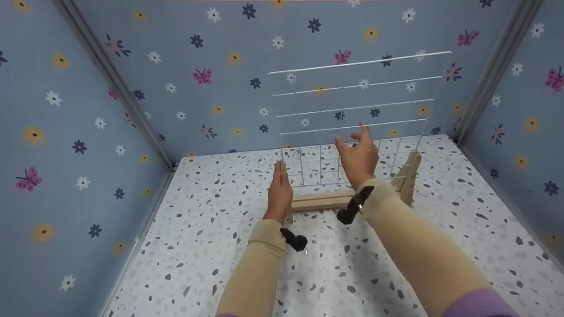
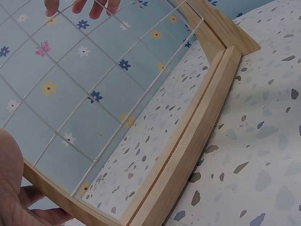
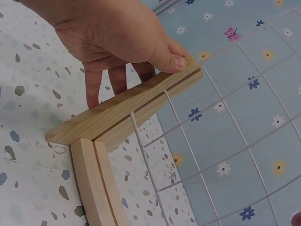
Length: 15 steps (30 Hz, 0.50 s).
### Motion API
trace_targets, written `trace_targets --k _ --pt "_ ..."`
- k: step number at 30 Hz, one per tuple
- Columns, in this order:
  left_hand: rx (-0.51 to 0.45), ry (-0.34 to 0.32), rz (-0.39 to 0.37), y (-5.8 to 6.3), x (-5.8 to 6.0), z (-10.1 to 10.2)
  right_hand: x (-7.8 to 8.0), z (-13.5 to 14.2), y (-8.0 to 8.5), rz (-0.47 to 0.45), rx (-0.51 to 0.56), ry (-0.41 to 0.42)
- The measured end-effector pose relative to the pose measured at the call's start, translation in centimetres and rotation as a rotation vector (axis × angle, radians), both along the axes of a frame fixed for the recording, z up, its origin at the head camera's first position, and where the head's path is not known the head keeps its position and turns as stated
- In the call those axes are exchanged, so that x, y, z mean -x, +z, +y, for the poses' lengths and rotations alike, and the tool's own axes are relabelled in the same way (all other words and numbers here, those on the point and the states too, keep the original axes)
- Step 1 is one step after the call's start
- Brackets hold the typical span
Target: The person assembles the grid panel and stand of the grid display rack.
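Note:
A white wire grid panel (image 1: 359,63) stands upright on a wooden stand, which has a grooved base bar (image 1: 321,203) and a wooden foot at each end. My left hand (image 1: 279,193) grips the left foot (image 3: 106,115); the right wrist view shows the thumb on its edge and several fingers on its outer face. The grid's side wires meet the groove in this foot. In the left wrist view, the lowest wire sits apart from the base bar. My right hand (image 1: 359,158) hovers before the grid's middle, thumb and index finger extended, holding nothing; whether it touches the wires I cannot tell.
The right wooden foot (image 1: 410,176) has no hand on it. A white speckled tabletop (image 1: 211,246) lies beneath the stand. Blue flowered panels (image 1: 238,83) rise at the back and both sides, with grey metal posts (image 1: 115,83) in the corners.

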<state>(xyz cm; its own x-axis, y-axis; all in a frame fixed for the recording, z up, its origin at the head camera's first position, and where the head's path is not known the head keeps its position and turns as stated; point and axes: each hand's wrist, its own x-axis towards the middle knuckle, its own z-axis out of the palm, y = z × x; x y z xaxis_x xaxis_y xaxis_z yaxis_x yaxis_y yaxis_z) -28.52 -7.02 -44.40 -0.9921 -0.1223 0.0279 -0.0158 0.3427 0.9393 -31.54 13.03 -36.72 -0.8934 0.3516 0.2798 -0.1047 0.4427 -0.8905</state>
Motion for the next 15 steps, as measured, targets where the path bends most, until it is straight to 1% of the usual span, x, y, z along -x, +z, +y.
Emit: trace_targets --k 5,9,15 --pt "-0.002 0.008 -0.004 0.11 0.07 0.04 -0.09 -0.09 0.08 0.000 0.002 -0.005" --pt "-0.002 0.021 -0.014 -0.10 0.14 0.07 -0.13 -0.10 -0.28 0.001 0.014 -0.022" --pt "-0.013 0.037 -0.031 -0.25 0.13 0.13 -0.04 0.01 -0.80 -0.025 0.018 -0.032"
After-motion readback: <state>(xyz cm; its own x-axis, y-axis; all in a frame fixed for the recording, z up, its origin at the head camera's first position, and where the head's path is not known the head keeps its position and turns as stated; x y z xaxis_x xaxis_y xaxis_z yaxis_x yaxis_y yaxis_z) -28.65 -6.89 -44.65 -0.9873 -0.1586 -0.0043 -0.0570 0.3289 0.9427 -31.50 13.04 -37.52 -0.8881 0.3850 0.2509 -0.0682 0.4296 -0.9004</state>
